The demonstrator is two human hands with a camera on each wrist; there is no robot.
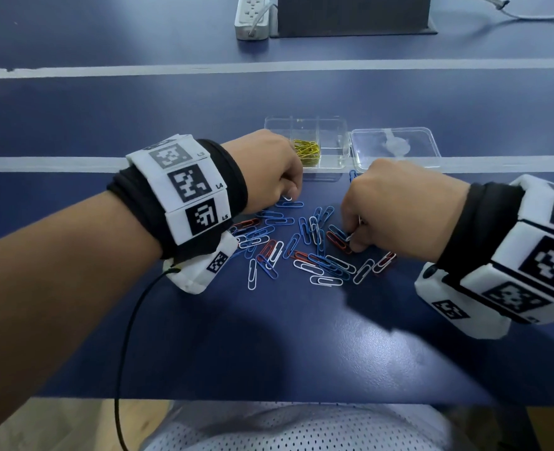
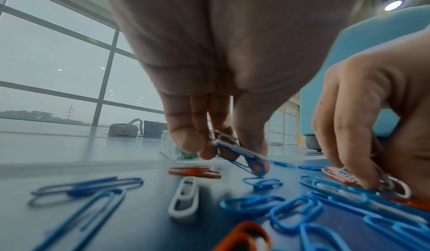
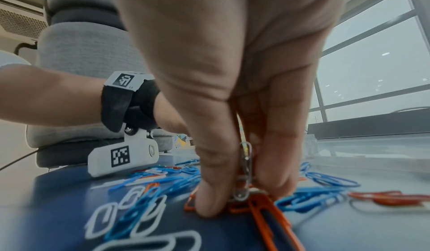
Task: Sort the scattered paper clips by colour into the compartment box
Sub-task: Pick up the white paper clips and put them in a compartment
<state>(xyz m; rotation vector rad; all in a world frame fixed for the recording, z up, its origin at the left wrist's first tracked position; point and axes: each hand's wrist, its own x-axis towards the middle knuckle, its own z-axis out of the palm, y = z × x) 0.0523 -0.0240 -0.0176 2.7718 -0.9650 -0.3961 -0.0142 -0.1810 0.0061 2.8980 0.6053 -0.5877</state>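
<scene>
Near the compartment box (image 1: pixel 304 148), our left hand (image 1: pixel 264 170) pinched white and blue paper clips (image 2: pixel 235 154). Our right hand (image 1: pixel 399 209) pinched silver clips (image 3: pixel 244 172). We judged them light, stiff, slippery, tangle-prone; best pinched at 1 loop end.

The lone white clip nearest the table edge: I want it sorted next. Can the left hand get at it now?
Probably not yet: the white clip lies bare and close, but the left hand already pinches clips.
</scene>
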